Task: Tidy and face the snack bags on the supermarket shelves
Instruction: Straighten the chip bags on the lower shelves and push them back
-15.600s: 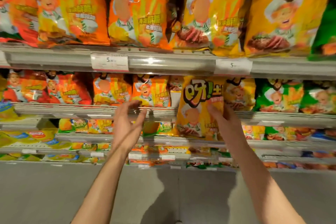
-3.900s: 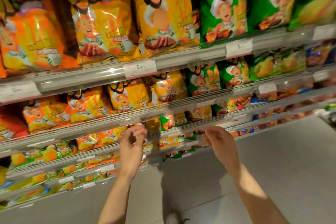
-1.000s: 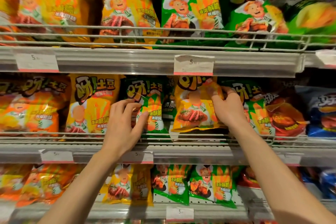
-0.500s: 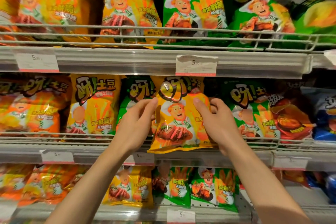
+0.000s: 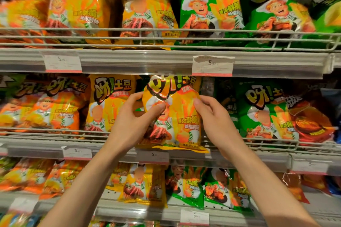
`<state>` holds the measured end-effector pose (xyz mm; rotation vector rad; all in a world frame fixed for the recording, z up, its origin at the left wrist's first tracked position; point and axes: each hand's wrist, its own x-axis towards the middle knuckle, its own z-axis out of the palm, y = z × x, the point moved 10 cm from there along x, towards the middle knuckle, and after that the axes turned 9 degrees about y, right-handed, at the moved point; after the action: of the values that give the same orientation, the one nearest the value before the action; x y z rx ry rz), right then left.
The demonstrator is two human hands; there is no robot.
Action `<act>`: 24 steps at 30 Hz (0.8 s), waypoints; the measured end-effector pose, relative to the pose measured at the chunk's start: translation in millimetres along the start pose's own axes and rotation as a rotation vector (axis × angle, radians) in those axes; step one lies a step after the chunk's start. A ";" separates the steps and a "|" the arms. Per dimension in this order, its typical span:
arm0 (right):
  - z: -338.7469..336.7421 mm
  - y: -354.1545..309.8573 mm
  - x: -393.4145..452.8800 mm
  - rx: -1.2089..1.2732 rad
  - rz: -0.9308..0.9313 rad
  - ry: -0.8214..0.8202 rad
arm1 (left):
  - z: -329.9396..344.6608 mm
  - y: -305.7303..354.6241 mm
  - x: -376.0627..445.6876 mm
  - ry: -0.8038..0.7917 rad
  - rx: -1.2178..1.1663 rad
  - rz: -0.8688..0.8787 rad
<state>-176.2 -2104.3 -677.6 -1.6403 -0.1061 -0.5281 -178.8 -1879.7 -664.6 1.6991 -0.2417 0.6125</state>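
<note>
Left hand (image 5: 136, 125) and right hand (image 5: 214, 121) both grip the yellow snack bag (image 5: 177, 116) by its sides, fingers curled round its edges. Bag upright, front facing out, before the middle shelf (image 5: 239, 158), its bottom edge over the wire rail. Behind to its right stands a green snack bag (image 5: 263, 112); overhead, a price tag (image 5: 212, 65).

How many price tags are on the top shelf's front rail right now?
2. One price tag sits toward the left of the rail; the other sits right of centre. More may lie outside the frame.
</note>
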 end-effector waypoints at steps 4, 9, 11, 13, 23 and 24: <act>9.7 0.0 9.0 -0.104 -0.036 0.035 | -37.3 -6.2 4.8 0.075 0.032 0.024; 28.8 10.3 28.2 -0.419 -0.108 0.051 | -86.3 -16.4 12.7 0.163 0.058 0.019; 45.0 17.6 31.2 -0.522 -0.122 0.019 | -98.4 -19.5 14.3 0.181 0.071 0.018; 56.5 24.1 30.1 -0.624 -0.125 -0.008 | -104.9 -23.1 16.4 0.184 0.085 0.019; 42.3 26.1 36.2 -0.494 -0.073 0.056 | -101.7 -25.3 15.0 0.192 0.090 0.039; 33.3 24.5 35.7 -0.489 -0.071 0.082 | -98.7 -24.7 14.7 0.190 0.086 0.035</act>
<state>-126.3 -2084.4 -687.4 -2.0924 0.0301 -0.7144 -180.5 -1777.0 -667.3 1.7082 -0.1105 0.8151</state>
